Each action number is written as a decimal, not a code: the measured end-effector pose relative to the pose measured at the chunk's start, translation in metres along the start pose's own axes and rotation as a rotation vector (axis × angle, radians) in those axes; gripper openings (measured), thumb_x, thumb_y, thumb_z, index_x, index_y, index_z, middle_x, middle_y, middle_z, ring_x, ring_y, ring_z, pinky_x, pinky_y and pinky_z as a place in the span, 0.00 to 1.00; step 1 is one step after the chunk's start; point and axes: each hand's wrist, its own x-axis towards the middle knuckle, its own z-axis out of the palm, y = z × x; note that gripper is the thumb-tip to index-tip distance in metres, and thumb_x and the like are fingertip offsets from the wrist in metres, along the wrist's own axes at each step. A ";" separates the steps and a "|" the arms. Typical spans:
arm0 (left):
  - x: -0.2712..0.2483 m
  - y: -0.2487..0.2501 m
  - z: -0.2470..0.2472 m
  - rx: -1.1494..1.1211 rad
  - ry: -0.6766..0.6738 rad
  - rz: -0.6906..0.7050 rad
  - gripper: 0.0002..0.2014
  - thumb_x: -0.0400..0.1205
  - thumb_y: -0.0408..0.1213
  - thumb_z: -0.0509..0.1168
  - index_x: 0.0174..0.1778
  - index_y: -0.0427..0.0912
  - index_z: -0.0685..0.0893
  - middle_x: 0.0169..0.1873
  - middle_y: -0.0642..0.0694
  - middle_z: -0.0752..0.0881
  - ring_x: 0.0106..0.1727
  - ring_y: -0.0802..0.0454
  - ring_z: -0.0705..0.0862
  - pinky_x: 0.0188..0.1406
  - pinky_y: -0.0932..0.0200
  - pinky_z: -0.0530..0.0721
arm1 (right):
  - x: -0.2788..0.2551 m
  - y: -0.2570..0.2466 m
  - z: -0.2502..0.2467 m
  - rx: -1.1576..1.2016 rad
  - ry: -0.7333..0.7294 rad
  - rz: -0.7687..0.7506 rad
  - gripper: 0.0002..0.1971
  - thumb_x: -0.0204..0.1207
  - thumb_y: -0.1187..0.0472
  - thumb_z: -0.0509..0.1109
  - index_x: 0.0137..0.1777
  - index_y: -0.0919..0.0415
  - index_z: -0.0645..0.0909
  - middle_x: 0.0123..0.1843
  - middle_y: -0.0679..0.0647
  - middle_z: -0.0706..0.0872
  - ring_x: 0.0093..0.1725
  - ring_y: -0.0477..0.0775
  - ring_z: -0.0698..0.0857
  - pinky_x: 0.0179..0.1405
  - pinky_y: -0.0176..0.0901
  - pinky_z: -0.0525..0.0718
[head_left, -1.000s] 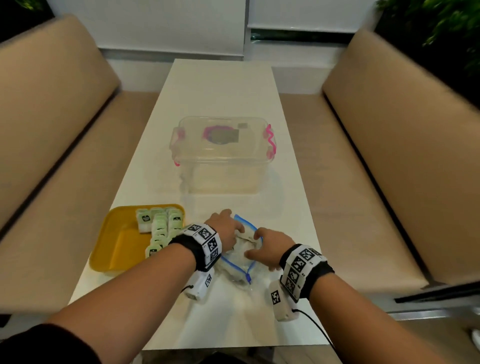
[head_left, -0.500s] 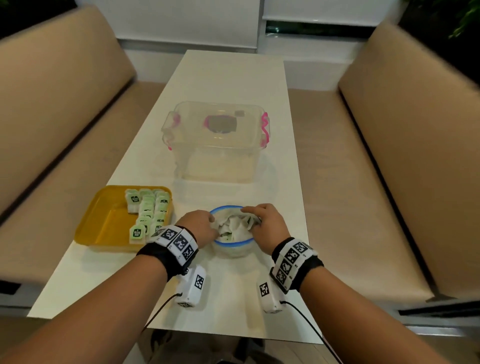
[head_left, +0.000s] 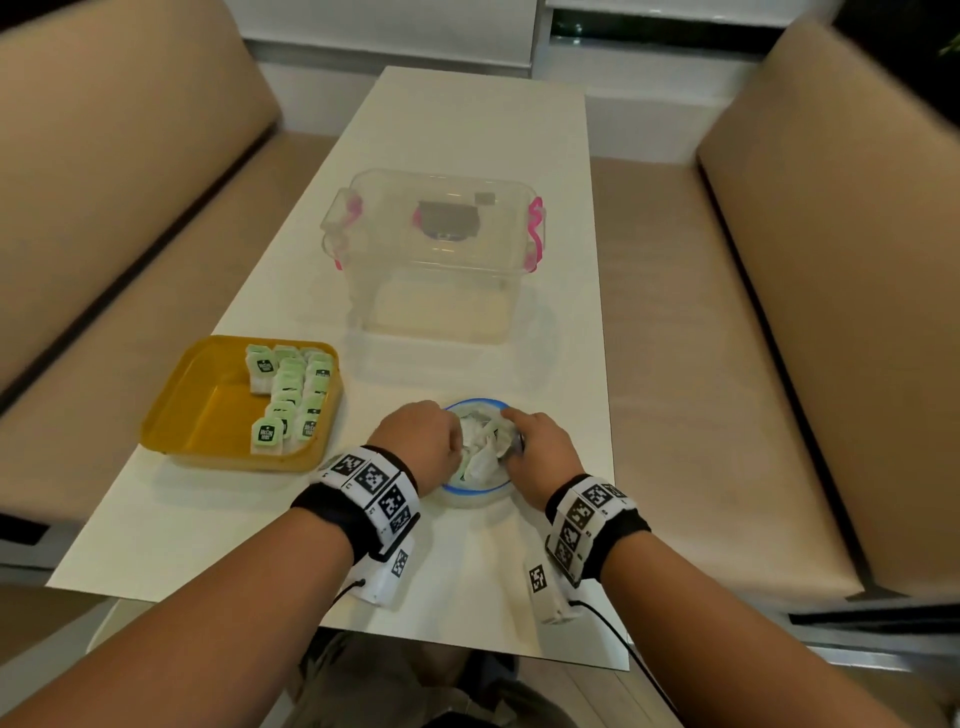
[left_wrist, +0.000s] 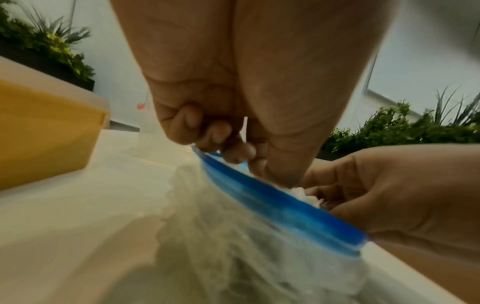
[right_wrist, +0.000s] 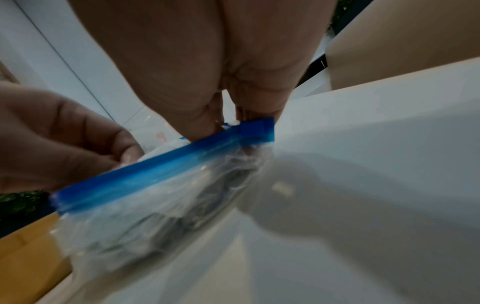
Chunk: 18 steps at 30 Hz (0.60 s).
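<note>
A clear zip bag (head_left: 475, 486) with a blue closure strip (left_wrist: 280, 205) (right_wrist: 161, 172) stands on the white table (head_left: 467, 135) near its front edge, mouth held wide. White packets (head_left: 480, 447) fill it. My left hand (head_left: 421, 441) pinches the left side of the blue rim (left_wrist: 233, 152), fingers curled. My right hand (head_left: 540, 452) grips the right side of the rim (right_wrist: 233, 123), where a blue slider (right_wrist: 257, 129) sits at the strip's end.
A yellow tray (head_left: 208, 415) with several green-labelled tea bags (head_left: 291, 395) lies left of the bag. A clear plastic box (head_left: 431, 254) with pink latches stands behind it. Tan benches (head_left: 805, 312) flank the table. Plants show in the wrist views.
The bag's mouth has gone from a slanted narrow opening to a wide round one held between both hands. The view has also shifted closer and lower over the table.
</note>
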 end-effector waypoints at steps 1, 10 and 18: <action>0.000 0.005 0.001 -0.001 0.007 0.013 0.09 0.83 0.43 0.62 0.50 0.48 0.88 0.47 0.50 0.84 0.51 0.46 0.84 0.47 0.55 0.81 | 0.000 0.001 0.001 0.008 -0.001 0.009 0.25 0.81 0.65 0.62 0.78 0.56 0.72 0.66 0.61 0.79 0.65 0.61 0.79 0.64 0.42 0.74; 0.006 0.013 0.015 -0.018 0.065 -0.004 0.12 0.82 0.53 0.64 0.54 0.54 0.87 0.55 0.48 0.81 0.58 0.46 0.80 0.57 0.48 0.81 | -0.001 0.007 0.002 0.058 -0.014 -0.061 0.30 0.75 0.61 0.69 0.79 0.53 0.71 0.67 0.58 0.77 0.64 0.56 0.79 0.65 0.38 0.73; 0.008 -0.003 -0.011 -0.532 0.181 -0.024 0.05 0.79 0.45 0.71 0.48 0.53 0.83 0.35 0.52 0.88 0.39 0.54 0.86 0.43 0.59 0.82 | -0.001 -0.003 -0.005 -0.142 0.031 -0.235 0.41 0.69 0.48 0.74 0.82 0.47 0.62 0.81 0.48 0.63 0.76 0.55 0.63 0.73 0.55 0.69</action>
